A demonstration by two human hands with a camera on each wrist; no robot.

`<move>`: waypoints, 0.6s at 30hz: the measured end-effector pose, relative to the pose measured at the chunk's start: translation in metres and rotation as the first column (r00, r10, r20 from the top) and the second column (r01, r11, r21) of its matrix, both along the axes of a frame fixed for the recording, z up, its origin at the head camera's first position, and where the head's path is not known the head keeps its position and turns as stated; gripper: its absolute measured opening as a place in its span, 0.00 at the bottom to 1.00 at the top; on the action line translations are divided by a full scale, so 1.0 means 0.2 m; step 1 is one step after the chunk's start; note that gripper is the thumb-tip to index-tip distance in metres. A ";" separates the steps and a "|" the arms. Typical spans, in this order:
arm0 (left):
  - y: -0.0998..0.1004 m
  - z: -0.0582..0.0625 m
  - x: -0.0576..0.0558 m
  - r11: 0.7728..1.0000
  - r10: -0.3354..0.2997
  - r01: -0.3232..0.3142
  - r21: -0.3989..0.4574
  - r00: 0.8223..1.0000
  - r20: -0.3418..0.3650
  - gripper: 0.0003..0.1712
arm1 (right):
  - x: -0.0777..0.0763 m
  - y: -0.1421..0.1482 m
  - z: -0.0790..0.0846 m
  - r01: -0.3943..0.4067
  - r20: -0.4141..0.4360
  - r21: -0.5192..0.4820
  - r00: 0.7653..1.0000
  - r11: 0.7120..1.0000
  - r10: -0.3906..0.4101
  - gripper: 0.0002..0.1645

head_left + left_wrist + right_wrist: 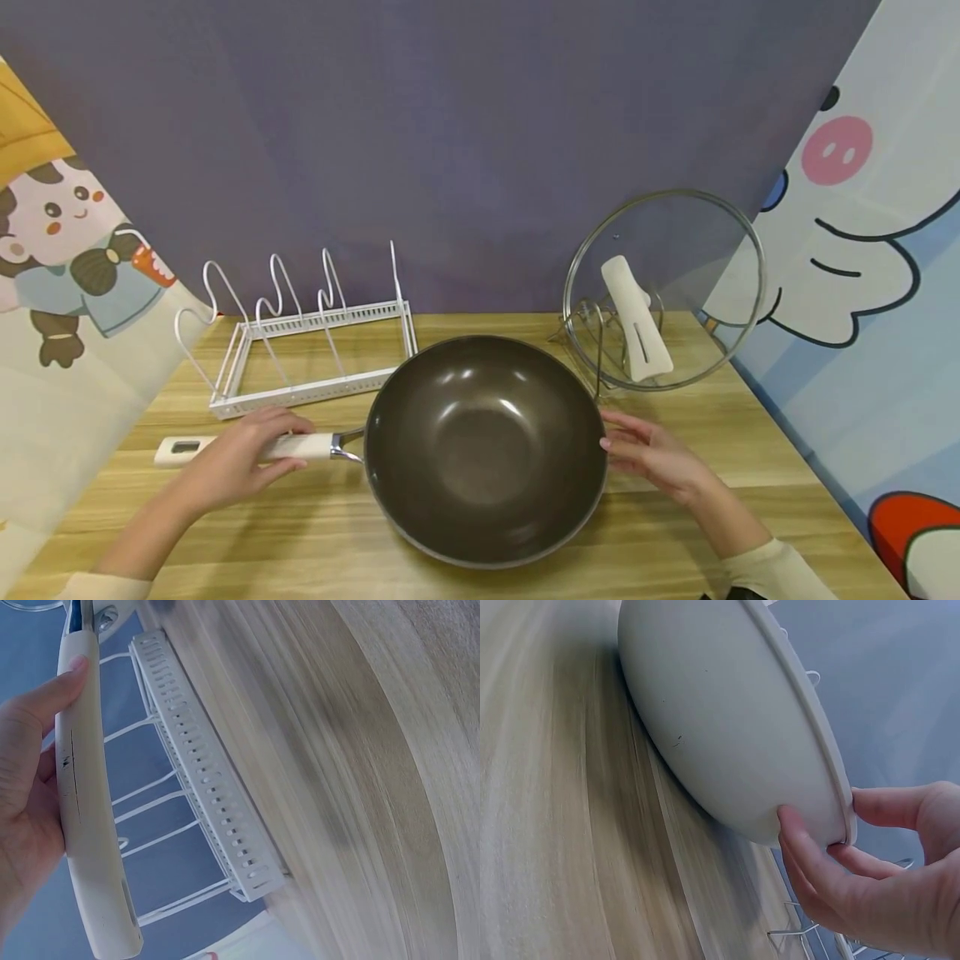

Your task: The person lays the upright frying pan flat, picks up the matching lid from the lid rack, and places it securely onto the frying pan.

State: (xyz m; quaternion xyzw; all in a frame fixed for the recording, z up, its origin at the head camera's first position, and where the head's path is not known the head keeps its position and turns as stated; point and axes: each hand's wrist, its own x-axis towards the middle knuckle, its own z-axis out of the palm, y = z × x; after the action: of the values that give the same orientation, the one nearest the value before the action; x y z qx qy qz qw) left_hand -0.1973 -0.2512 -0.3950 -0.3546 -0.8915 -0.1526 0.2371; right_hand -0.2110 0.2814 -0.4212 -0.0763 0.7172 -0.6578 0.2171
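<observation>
A wok (483,458) with a dark brown inside and a long cream handle (300,447) is in the middle of the head view, its opening facing up. My left hand (240,458) holds the handle about midway, thumb on the near side and fingers behind. The left wrist view shows a dark scratch along this handle (94,802). At the wok's right edge my right hand (660,458) pinches the rim, thumb at the lip and fingers against the pale outer wall (727,712). Whether the wok's base touches the table cannot be made out.
Behind the left hand stands a white wire rack (300,396) with upright loops. At back right, a glass lid (760,275) with a cream handle leans upright in a small wire stand (599,350). A grey-purple panel (480,167) closes off the back of the wooden table (330,533).
</observation>
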 end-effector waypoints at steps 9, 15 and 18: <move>-0.04 0.01 0.02 1.000 0.015 -0.015 0.003 1.000 0.025 0.23 | 0.02 -0.03 0.00 -0.014 0.008 -0.010 1.000 1.000 0.014 0.40; -0.06 0.00 0.03 0.999 0.042 -0.042 -0.002 0.999 0.026 0.24 | 0.03 -0.05 0.01 -0.018 0.012 0.021 1.000 1.000 0.018 0.41; -0.08 0.00 0.03 0.999 0.049 -0.049 0.001 0.998 0.029 0.24 | 0.04 -0.06 0.01 -0.021 0.015 0.011 1.000 1.000 0.021 0.39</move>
State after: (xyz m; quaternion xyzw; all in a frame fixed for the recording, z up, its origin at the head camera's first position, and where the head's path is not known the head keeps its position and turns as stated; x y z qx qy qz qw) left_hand -0.1910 -0.2663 -0.3949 -0.3300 -0.9032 -0.1527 0.2280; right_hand -0.2035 0.2689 -0.4192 -0.0778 0.7183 -0.6520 0.2299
